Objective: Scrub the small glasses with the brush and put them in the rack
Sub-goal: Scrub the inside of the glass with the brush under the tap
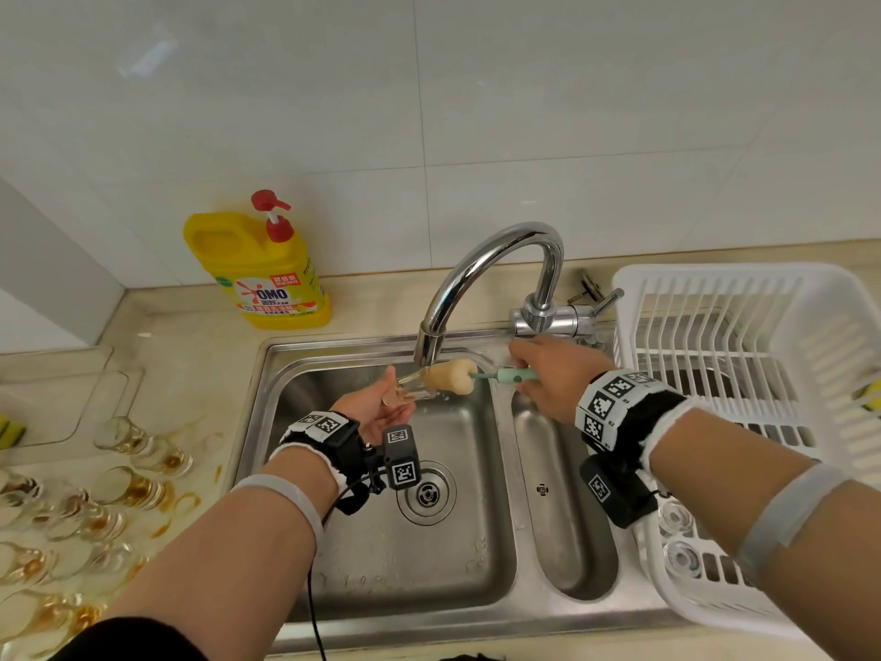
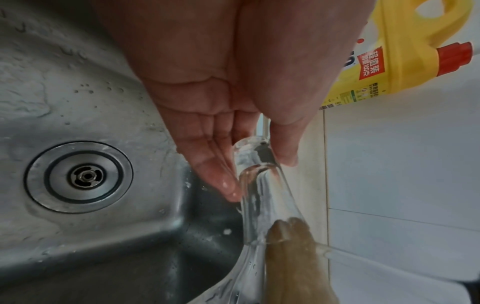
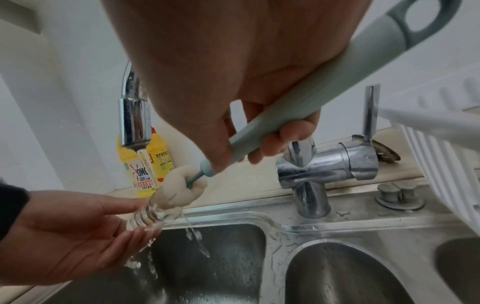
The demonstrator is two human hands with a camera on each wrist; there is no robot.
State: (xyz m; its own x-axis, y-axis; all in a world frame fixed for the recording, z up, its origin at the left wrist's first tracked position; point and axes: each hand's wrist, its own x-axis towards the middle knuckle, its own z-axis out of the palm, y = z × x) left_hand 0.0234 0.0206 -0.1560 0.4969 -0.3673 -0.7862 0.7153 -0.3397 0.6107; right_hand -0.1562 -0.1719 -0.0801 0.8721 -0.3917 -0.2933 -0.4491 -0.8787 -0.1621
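Glasses [image 1: 71,512] with brown dregs are still crowding the counter nearest you, while two clean ones [image 1: 679,536] are sitting in the rack [image 1: 715,608]; farther off, your left hand [image 1: 376,412] is pinching one glass [image 1: 414,386] under the tap [image 1: 431,345], and your right hand [image 1: 553,374] is gripping the brush [image 1: 455,375], its sponge head at the glass's mouth

- One glass [image 1: 414,391] held under the tap [image 1: 496,279]
- One brush [image 1: 469,375]
- Two clean glasses [image 1: 679,536] in the one rack [image 1: 810,298]
- About a dozen dirty glasses [image 1: 95,512] on the counter; exact number unclear
- One soap bottle [image 1: 260,269]
- Two sink bowls [image 1: 381,589]
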